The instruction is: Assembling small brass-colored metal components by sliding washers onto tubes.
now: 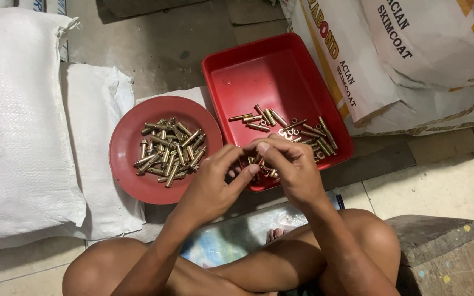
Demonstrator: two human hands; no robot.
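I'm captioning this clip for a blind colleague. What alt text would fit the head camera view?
Seen from above, a seated person's left hand and right hand meet fingertip to fingertip over a red rectangular tray holding loose brass-coloured metal pieces. A round red plate to its left carries a pile of similar pieces, with white sacks on the floor around.

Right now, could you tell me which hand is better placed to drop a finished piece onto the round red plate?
Probably the left hand: it lies nearer the round red plate, while the right hand is over the red tray.
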